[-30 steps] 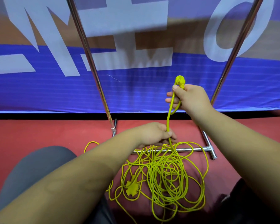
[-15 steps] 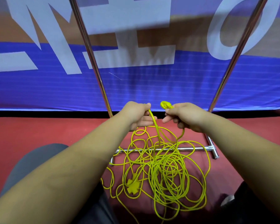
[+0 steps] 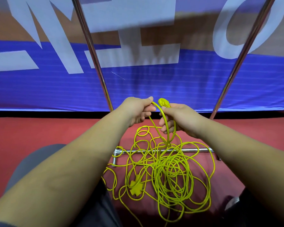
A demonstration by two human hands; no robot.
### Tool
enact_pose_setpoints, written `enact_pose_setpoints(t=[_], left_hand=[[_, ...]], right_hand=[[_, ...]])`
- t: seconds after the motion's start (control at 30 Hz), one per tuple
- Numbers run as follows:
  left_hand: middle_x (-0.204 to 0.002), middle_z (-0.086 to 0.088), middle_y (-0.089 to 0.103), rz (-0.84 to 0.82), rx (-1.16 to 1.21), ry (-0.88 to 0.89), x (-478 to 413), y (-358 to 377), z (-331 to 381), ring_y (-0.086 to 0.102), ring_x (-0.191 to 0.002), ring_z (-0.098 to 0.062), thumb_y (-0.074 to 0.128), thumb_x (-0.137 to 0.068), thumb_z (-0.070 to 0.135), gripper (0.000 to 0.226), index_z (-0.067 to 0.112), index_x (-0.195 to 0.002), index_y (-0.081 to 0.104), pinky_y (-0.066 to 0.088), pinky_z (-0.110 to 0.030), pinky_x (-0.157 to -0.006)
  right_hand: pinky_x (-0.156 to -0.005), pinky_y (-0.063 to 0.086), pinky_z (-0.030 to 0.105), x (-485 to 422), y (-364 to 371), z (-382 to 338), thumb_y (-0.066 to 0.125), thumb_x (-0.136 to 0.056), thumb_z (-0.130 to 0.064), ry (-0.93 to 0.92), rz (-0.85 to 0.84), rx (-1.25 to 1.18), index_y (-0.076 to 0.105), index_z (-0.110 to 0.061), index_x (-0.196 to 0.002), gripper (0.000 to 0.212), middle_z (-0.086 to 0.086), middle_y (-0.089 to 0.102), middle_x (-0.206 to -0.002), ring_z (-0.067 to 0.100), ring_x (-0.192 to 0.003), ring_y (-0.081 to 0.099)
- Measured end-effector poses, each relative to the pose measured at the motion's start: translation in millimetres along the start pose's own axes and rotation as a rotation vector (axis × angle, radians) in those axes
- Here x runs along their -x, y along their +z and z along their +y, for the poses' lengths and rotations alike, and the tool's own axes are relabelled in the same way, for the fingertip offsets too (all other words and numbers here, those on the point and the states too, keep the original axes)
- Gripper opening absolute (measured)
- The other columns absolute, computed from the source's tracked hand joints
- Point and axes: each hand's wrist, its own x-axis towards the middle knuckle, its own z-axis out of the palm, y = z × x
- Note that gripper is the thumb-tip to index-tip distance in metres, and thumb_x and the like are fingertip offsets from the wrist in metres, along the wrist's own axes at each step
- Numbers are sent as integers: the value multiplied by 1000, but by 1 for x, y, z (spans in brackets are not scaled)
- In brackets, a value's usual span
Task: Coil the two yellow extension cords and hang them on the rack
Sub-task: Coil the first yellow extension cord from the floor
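The coiling is only at its start. The right hand (image 3: 179,119) is closed around the plug end (image 3: 163,103) of a yellow extension cord (image 3: 169,174), the plug sticking up at 12 o'clock from the fist, and one small loop (image 3: 168,128) hangs from that fist toward 6 o'clock. The left hand (image 3: 138,112), just beside it at 9 o'clock, pinches the same cord between thumb and fingers where the cord arches over to the right hand; it appears to be feeding the next turn across.

Nearly all the cord lies loose in a tangled heap on the red floor (image 3: 39,131), at 6 o'clock from the hands, draped over the chrome base bar (image 3: 195,150) of the rack. A yellow multi-outlet socket (image 3: 137,185) lies at the heap's 8 o'clock edge. Whether the heap is one cord or both wound together cannot be told from here.

The rack's two chrome uprights (image 3: 95,61) rise at 11 and 1 o'clock before a blue banner (image 3: 170,86); their tops are out of frame, and nothing hangs on the visible stretch. So by my judgement one loop is made at most: left are the untangling, nearly the whole length of coiling, the second cord, and both hangings.
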Motion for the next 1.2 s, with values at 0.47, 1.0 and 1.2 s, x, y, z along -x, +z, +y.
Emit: enact_pose_setpoints(t=[0.47, 1.0, 1.2], left_hand=[[-86, 2, 69, -107, -273, 148, -10, 1, -5, 55, -62, -12, 55, -105, 38, 33, 13, -103, 76, 47, -26, -55], [-136, 5, 62, -613, -944, 330, -19, 46, -114, 59, -114, -11, 72, -94, 15, 60, 28, -148, 51, 47, -22, -97], [-95, 8, 67, -540, -1036, 306, -26, 43, -113, 61, -88, -14, 47, -109, 30, 25, 21, -117, 69, 47, -26, -77]], right_hand=[[-48, 53, 32, 1, -8, -14, 66, -102, -28, -16, 106, -75, 68, -7, -96, 22, 8, 62, -64, 20, -46, 56], [-31, 26, 12, 22, -24, -87, 52, -108, -21, -83, -63, -737, 63, 0, -124, 29, -6, 53, -68, 3, -33, 34], [-38, 26, 20, 35, -44, -94, 51, -104, -22, -156, -1, -555, 70, -10, -114, 25, -7, 53, -71, 6, -41, 33]])
